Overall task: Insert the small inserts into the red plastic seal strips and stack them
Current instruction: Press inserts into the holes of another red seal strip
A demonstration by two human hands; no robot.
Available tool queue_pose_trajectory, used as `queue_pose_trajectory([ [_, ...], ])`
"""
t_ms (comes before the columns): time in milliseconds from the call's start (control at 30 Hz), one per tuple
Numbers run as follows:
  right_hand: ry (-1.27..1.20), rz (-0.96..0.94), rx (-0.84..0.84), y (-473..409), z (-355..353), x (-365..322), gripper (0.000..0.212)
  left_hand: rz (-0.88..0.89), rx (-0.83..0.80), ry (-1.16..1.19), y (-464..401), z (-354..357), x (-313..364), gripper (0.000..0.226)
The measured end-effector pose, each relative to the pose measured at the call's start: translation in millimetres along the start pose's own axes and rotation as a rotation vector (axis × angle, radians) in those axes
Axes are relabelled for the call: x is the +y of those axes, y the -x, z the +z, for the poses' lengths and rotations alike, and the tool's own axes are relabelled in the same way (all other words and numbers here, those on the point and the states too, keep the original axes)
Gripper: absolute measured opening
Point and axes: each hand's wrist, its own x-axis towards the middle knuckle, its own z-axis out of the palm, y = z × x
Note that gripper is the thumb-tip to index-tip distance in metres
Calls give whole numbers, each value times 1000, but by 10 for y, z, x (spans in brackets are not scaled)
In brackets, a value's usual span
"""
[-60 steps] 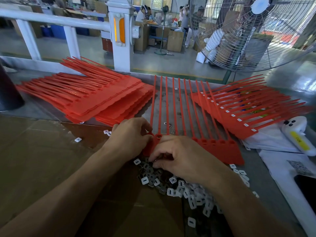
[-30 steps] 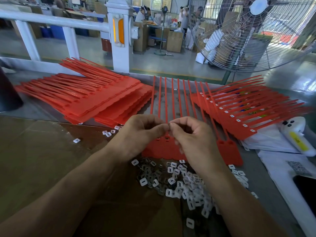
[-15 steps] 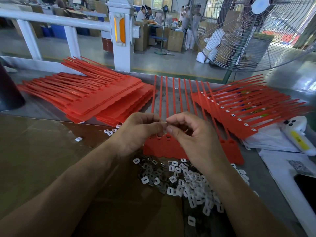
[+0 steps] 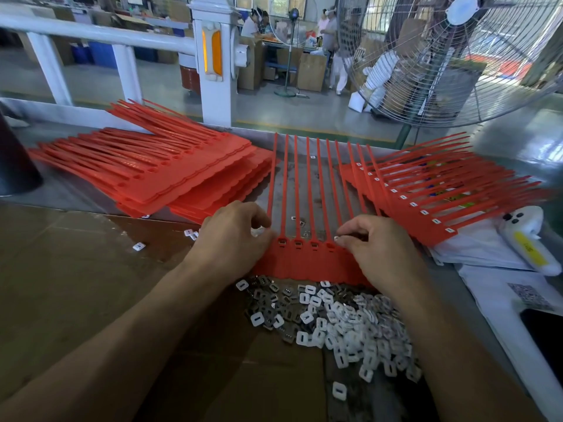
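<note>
Your left hand (image 4: 234,236) curls down on the left end of the seal strip sheet (image 4: 304,260), pinning it flat to the table (image 4: 76,193) so the row of sockets stays put under pressure. Your right hand (image 4: 377,248) pinches a small white insert (image 4: 336,238) between thumb and forefinger, right at the next socket in the row; whether it has seated is hard to tell from here. The sheet lies straight ahead with its tails pointing away, which keeps the sockets nearest you.

Nothing sits in a container. The loose inserts (image 4: 335,321) are heaped on the table just below the sheet, within easy reach of your right hand. The stack at left (image 4: 170,175) shows open holes and looks unfilled; the stack at right (image 4: 426,190) carries white inserts, so finished sheets likely go there.
</note>
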Motion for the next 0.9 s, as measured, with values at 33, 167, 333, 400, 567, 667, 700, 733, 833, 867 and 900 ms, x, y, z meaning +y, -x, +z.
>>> queue_pose_trajectory([
  [33,8,1,-14,0,2,10,5,1,-8,-27,11,-5,8,14],
  [167,32,-12,-62,6,36,-3,13,-13,-40,-82,25,-22,28,24],
  [333,44,-17,-88,8,60,-9,17,-34,-86,-74,33,-20,35,30],
  [400,37,-14,-96,5,57,-6,17,-30,-84,-70,33,-15,29,30],
  [567,16,-10,-89,-10,49,26,14,-29,-84,-65,15,-5,7,28],
  [667,14,-24,-67,-17,46,44,14,-20,-77,-56,5,1,-7,28],
  [700,16,-30,-60,-18,47,47,14,-17,-74,-55,4,3,-12,28],
  [733,16,-34,-54,-16,45,48,14,-15,-73,-55,2,4,-13,28],
  [833,14,-49,-43,-8,36,28,13,-16,-75,-58,-2,6,-17,29],
  [867,13,-66,-43,3,30,6,13,-17,-79,-58,-2,7,-20,29],
  [900,6,-96,-52,19,24,-22,12,-17,-82,-59,-1,7,-20,29],
])
